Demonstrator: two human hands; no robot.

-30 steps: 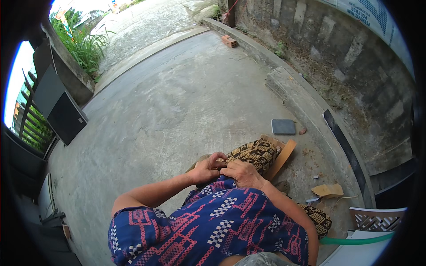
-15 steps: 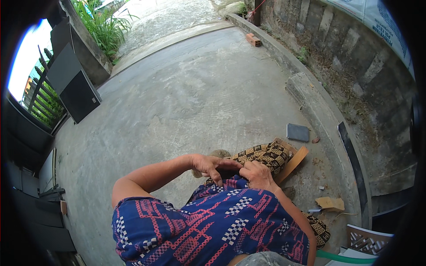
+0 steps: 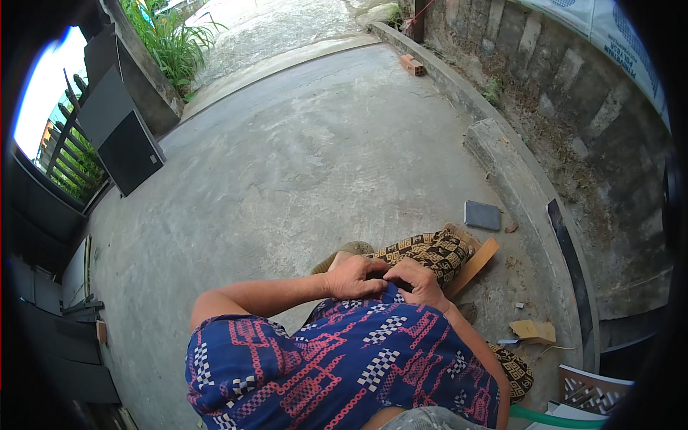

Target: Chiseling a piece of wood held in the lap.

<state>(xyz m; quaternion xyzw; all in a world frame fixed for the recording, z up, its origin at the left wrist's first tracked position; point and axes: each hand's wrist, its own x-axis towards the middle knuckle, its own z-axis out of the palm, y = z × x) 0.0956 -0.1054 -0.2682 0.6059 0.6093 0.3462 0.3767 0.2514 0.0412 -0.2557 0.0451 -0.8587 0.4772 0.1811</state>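
1. My left hand (image 3: 355,276) curls its fingers over the top hem of the blue patterned shirt (image 3: 344,365), pinching something dark that I cannot make out.
2. My right hand (image 3: 421,281) meets it there, fingers clenched on the same spot.
3. Just beyond the knuckles lies my brown-patterned trouser leg (image 3: 430,252) over a wooden plank (image 3: 479,261) on the concrete floor (image 3: 287,172).
4. A grey tile (image 3: 482,215) rests near the kerb (image 3: 516,179).

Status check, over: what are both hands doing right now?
Left hand and right hand together at the front of the patterned shirt, fingers curled on a small dark thing, unclear. Patterned trouser leg beyond. Nothing blocking.
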